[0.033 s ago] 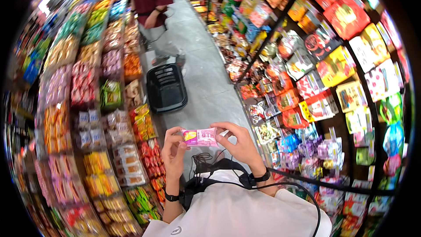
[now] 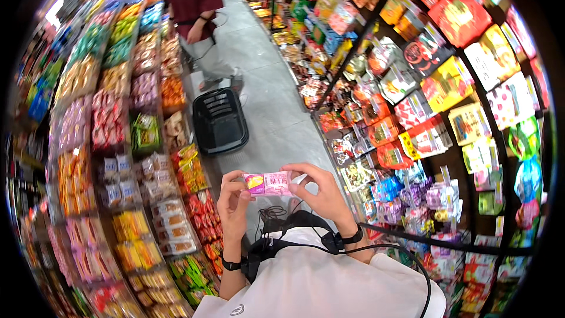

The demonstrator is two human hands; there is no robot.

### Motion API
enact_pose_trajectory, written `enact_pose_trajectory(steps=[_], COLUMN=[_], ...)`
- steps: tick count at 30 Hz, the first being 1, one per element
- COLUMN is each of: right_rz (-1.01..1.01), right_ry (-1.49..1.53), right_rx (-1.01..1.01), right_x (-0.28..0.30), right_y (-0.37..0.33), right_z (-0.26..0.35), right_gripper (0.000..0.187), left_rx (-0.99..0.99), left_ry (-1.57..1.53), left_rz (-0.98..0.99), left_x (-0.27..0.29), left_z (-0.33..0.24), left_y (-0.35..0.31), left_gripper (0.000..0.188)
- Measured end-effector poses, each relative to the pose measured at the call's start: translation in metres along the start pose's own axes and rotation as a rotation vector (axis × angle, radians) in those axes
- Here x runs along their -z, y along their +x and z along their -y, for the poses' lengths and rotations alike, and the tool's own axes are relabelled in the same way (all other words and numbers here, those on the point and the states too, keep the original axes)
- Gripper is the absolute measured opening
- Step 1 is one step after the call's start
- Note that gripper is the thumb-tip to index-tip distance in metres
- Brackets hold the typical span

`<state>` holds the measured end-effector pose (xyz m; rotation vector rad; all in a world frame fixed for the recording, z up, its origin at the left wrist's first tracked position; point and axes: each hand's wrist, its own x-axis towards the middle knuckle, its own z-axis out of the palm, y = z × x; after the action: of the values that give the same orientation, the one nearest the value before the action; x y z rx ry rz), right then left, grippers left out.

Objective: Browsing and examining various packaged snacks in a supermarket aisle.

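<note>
Shop shelves crowd both sides of a narrow grey aisle floor (image 2: 276, 112). At lower centre of the frame, the left hand (image 2: 234, 203) and right hand (image 2: 321, 194) each pinch one end of a small pink snack packet (image 2: 269, 182), held level between them; both grips are narrow, fingertips closed on the packet's ends. To handle it well, I judge a light pinch at the sealed ends best, keeping the printed face turned up and uncovered. A black shopping basket (image 2: 219, 122) sits on the floor at centre. Left shelves (image 2: 112, 159) carry rows of yellow, red and green bags; right shelves (image 2: 447, 94) hold red, yellow and pink pouches. Another person (image 2: 194, 0) stands at upper left.
</note>
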<state>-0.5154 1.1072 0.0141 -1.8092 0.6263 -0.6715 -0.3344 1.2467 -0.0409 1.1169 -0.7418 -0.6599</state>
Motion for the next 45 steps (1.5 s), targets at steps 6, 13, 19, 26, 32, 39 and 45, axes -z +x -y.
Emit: enact_pose_trajectory(steps=[6,13,19,26,32,39,45], right_rz=[-0.122,0.046,0.067,-0.08,-0.349,-0.224,-0.065], right_ry=[0.119,0.016,-0.003,-0.148,-0.084,-0.151,-0.303], right_rx=[-0.057,0.077,0.326,0.118,-0.149,-0.15,-0.11], right_x=[0.046,0.121,0.196,0.299,0.344,0.315,0.258], right_y=[0.022,0.081,0.121,0.116,0.1,0.156,0.242], right_z=[-0.021,-0.032,-0.072,-0.119,-0.138,-0.141,-0.135], right_gripper=[0.043,0.032,0.023,0.022,0.041,0.061,0.062], left_rx=[-0.02,-0.104,-0.144,0.131,0.321,0.125,0.135], left_ry=[0.014,0.125,0.21,0.109,0.181,0.28,0.338], left_rz=[0.113,0.096,0.057,0.347,0.643,0.744,0.698], left_x=[-0.047,-0.096,-0.165,-0.257,-0.321,-0.317,-0.246], left_z=[0.02,0.029,0.05,0.093,0.116,0.11,0.091], left_y=[0.056,0.109,0.151,0.208,0.264,0.323,0.392], left_gripper=[0.018,0.018,0.022,0.018,0.052,0.062,0.063])
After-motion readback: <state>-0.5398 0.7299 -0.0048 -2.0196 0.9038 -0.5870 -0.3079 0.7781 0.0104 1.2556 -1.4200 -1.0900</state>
